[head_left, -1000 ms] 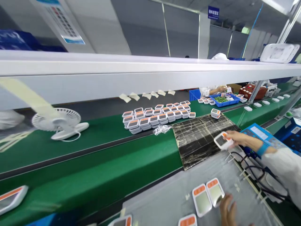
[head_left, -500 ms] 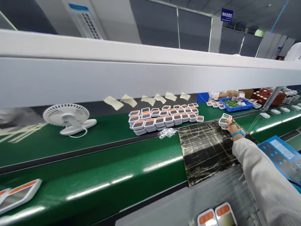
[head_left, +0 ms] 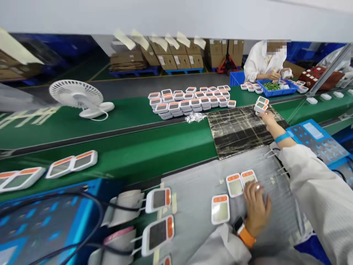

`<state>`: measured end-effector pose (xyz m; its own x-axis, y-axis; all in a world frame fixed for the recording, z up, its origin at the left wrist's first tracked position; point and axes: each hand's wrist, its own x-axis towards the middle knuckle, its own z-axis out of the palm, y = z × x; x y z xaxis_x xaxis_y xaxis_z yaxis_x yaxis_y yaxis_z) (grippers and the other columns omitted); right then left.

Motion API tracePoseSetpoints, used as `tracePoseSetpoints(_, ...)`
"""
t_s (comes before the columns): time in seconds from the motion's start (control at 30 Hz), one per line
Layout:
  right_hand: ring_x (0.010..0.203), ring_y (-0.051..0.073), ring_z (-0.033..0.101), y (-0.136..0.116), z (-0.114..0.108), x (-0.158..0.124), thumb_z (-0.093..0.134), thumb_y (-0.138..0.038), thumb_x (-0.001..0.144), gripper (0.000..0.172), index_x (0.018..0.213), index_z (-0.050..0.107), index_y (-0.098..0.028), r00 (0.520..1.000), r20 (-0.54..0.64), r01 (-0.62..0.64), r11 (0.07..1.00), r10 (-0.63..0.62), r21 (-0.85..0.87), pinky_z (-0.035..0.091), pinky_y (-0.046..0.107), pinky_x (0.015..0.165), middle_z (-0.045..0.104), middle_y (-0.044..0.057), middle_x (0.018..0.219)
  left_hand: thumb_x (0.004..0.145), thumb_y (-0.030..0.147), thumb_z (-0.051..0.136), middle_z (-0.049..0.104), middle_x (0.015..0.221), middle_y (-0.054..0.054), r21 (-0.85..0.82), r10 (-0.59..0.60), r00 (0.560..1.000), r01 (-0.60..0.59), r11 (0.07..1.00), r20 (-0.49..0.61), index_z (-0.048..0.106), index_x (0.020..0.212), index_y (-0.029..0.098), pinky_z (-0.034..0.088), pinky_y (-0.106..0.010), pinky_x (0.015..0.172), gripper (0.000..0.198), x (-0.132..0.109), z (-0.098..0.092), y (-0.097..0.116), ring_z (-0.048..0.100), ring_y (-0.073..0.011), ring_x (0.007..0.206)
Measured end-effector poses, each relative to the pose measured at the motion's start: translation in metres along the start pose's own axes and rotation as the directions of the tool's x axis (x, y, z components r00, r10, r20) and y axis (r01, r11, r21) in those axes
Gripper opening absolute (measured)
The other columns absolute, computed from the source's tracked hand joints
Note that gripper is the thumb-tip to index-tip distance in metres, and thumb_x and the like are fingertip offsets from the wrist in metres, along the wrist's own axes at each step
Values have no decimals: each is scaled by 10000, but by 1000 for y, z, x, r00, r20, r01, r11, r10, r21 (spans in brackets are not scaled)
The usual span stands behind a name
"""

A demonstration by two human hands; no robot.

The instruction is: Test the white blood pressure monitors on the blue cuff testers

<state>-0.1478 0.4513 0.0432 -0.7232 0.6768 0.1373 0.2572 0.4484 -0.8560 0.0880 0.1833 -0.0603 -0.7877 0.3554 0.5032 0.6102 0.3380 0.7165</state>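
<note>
My right hand (head_left: 267,120) reaches to the far right of the dark taped board (head_left: 234,129), its fingers closed at the near edge of a small stack of white devices with screens and orange panels (head_left: 260,105). The grip is partly hidden. My left hand (head_left: 257,208) is open over the grey mat (head_left: 193,206), fingers spread, its fingertips overlapping the lower edge of a white-and-orange device (head_left: 248,176). Two more such devices lie beside it: one touching on the left (head_left: 234,185), another nearer me (head_left: 220,209).
Stacked devices (head_left: 190,103) stand on the green belt beside clear plastic wrap (head_left: 195,117). A white fan (head_left: 77,94) is at left, a blue instrument (head_left: 317,141) at right. Wired devices (head_left: 157,235) line the mat's left edge. A co-worker (head_left: 266,62) sits behind a blue tray (head_left: 280,92).
The view has tilted down, bringing my left hand and more of the mat into sight. My right hand stays at the small stack, now at its near lower edge.
</note>
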Motion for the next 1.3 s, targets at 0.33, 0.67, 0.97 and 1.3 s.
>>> tracePoseSetpoints(0.33, 942, 205, 698, 50, 2, -209, 630, -215, 849, 228, 1010, 780, -159, 735, 674, 234, 909, 68, -346, 514, 261, 830, 777, 87, 1036, 826, 488, 711, 505, 1445, -278, 540, -350, 930, 237, 807, 114, 511, 1357, 33, 276, -638, 1142, 727, 42, -15, -5, 399, -440, 1389)
tracePoseSetpoints(0.67, 1305, 301, 534, 66, -35, -179, 515, -65, 872, 413, 1248, 669, -137, 884, 375, 436, 780, -278, -449, 382, 476, 1125, 643, 178, 1337, 631, 257, 821, 665, 1117, -211, 506, -398, 889, 242, 828, 228, 635, 1143, 95, 413, -575, 998, 568, 78, -7, -1, 570, -410, 1130)
tracePoseSetpoints(0.97, 1094, 231, 674, 119, -55, -142, 528, -162, 967, 232, 989, 752, -217, 766, 339, 642, 666, -546, -379, 193, 576, 1263, 764, 54, 963, 464, -11, 779, 653, 1155, -64, -520, -379, 797, 597, 611, 470, 517, 1131, 208, 536, -402, 938, 749, 136, 44, -47, 674, -223, 1029)
tracePoseSetpoints(1.3, 1047, 243, 606, 109, -54, -147, 605, -218, 953, 182, 897, 765, -283, 755, 379, 652, 671, -535, -352, 110, 587, 1275, 702, 25, 811, 484, 8, 795, 681, 1157, -61, -536, -392, 782, 620, 573, 485, 484, 1150, 216, 550, -376, 917, 765, 130, 46, -53, 694, -212, 1022)
